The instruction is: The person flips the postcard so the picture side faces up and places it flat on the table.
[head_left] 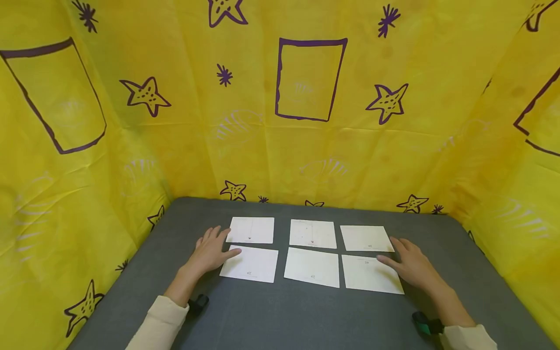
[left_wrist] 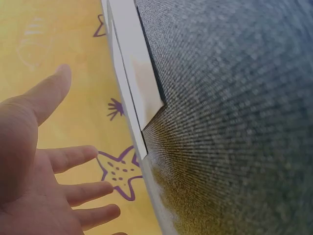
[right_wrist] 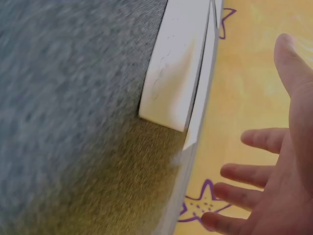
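Several white paper cards lie on the grey table in two rows. In the head view, my left hand (head_left: 210, 250) is at the left end of the rows, by the back left card (head_left: 250, 230) and the front left card (head_left: 249, 264). Its fingers are spread and hold nothing. At the right end, my right hand (head_left: 413, 265) is beside the back right card (head_left: 366, 238) and the front right card (head_left: 372, 274), its fingers extended and nothing held. Between them lie the back middle card (head_left: 312, 234) and the front middle card (head_left: 311, 267). Small printed marks show on the cards.
A grey cloth-like surface covers the table (head_left: 306, 316). Yellow fabric (head_left: 262, 146) with starfish drawings hangs behind and along both sides. Dark bands are on both wrists, the left band (head_left: 199, 305) and the right band (head_left: 426, 324).
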`<state>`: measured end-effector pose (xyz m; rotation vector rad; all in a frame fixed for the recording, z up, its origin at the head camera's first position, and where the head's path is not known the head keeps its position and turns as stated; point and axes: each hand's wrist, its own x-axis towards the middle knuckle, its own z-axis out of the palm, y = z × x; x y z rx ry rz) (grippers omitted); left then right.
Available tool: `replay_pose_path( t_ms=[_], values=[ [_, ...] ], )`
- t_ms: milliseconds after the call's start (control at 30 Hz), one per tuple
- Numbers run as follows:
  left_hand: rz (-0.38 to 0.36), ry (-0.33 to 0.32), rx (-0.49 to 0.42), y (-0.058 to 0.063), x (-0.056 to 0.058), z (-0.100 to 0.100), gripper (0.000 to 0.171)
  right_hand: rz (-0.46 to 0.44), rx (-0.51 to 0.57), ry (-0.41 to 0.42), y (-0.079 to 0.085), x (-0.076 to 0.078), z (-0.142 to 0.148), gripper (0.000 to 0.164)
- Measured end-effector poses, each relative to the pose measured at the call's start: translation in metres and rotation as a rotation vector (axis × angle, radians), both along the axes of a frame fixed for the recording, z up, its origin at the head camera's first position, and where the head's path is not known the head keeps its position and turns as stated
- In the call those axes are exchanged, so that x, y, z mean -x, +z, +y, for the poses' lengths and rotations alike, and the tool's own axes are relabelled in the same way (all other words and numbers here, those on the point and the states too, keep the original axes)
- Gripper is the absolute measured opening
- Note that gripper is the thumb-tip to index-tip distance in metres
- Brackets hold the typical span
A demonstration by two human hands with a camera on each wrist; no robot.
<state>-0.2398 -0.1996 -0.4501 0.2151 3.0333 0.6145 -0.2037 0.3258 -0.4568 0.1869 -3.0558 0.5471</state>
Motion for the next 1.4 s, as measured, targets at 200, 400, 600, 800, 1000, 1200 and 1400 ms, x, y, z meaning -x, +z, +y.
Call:
replay_pose_path(
  t_ms=[200,400,600,800,1000,1200,1400],
  values=[
    [-0.013,-0.004,-0.005,-0.002,0.001,0.001,0.077,-0.008,0.017,0.004,0.000,0.004,-0.006,0.091],
    [-0.036,-0.007,-0.030,-0.002,0.001,0.002,0.077,-0.005,0.026,0.009,0.000,0.008,-0.011,0.091],
    [-0.051,-0.014,-0.038,-0.002,0.004,0.004,0.077,-0.015,0.045,0.016,0.001,0.012,-0.019,0.090],
    [-0.053,-0.026,-0.054,-0.003,0.006,0.006,0.078,0.000,0.067,0.042,0.001,0.016,-0.028,0.086],
    [-0.076,-0.017,-0.086,-0.004,0.009,0.007,0.077,-0.007,0.085,0.054,0.002,0.021,-0.035,0.085],
    [-0.089,-0.018,-0.113,-0.003,0.013,0.008,0.077,-0.009,0.107,0.082,0.004,0.027,-0.041,0.084],
    [-0.081,-0.040,-0.170,-0.001,0.017,0.007,0.077,-0.001,0.119,0.101,0.007,0.033,-0.049,0.083]
  ],
)
